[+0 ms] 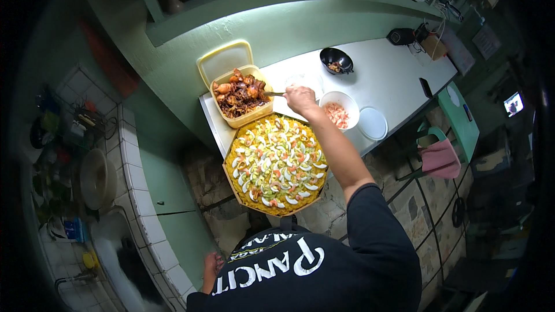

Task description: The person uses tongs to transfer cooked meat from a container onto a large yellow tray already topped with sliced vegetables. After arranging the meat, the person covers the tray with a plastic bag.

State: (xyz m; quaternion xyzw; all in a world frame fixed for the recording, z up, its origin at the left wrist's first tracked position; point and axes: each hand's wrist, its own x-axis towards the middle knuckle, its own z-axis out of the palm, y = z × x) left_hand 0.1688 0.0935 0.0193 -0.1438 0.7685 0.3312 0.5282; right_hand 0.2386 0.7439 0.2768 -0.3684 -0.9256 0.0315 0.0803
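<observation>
Looking steeply down from the wearer's head now, past the black short-sleeved cotton shirt (370, 266) right below, this wide fisheye faces the long white-topped table (384, 81) close ahead.

A white table (378, 63) carries a yellow container (241, 119), black bowl (337, 54), white bowl (347, 100), round lid (373, 123)

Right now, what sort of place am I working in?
Likely a kitchen, home or commercial: a white-tiled counter with a pale sink at left, a brown octagonal tray of yellow food topped with white egg slices, and a yellow rectangular plastic container of browned food.
</observation>
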